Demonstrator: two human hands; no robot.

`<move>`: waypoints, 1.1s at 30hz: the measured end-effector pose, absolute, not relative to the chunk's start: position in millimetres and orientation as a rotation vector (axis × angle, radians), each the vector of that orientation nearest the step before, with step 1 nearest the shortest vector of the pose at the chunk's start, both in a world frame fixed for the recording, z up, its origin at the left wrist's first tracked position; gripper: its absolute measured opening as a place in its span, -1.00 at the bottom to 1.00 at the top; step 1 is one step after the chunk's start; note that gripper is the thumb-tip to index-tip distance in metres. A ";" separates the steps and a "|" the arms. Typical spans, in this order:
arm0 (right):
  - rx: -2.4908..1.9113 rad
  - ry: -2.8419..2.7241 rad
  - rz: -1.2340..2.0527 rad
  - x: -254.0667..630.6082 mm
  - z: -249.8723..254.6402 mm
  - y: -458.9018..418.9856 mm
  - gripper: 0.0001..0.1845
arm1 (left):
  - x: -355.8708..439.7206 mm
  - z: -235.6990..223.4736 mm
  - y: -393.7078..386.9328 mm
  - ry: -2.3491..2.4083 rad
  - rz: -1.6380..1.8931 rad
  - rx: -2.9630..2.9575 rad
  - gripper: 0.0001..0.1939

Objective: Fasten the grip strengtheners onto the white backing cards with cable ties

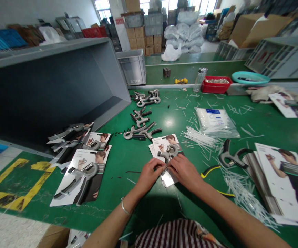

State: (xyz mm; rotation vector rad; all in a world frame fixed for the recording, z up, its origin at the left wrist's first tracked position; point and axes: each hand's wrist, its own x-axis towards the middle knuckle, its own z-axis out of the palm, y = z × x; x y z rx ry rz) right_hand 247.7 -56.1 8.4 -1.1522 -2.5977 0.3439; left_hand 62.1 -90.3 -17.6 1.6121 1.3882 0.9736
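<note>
A grey hand gripper (167, 153) lies on a printed backing card (164, 143) in front of me on the green table (128, 162). My left hand (149, 174) and my right hand (184, 170) meet at the card's near end. Both pinch with closed fingers at the gripper's handle, on something thin that I cannot make out. Finished carded grippers (83, 177) lie stacked to the left. Loose grippers (141, 131) lie beyond the card.
White cable ties (203, 139) are scattered to the right, beside a bag of them (216, 120), another gripper (231, 156), yellow-handled cutters (211, 170) and a stack of cards (283, 179). A large grey bin (61, 86) stands at left. A red tray (216, 85) sits at the back.
</note>
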 end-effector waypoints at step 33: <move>-0.929 -2.147 0.993 240.9 -11.5 -47.4 -0.83 | 66.9 -29.1 -105.4 1.735 0.857 1.966 -0.88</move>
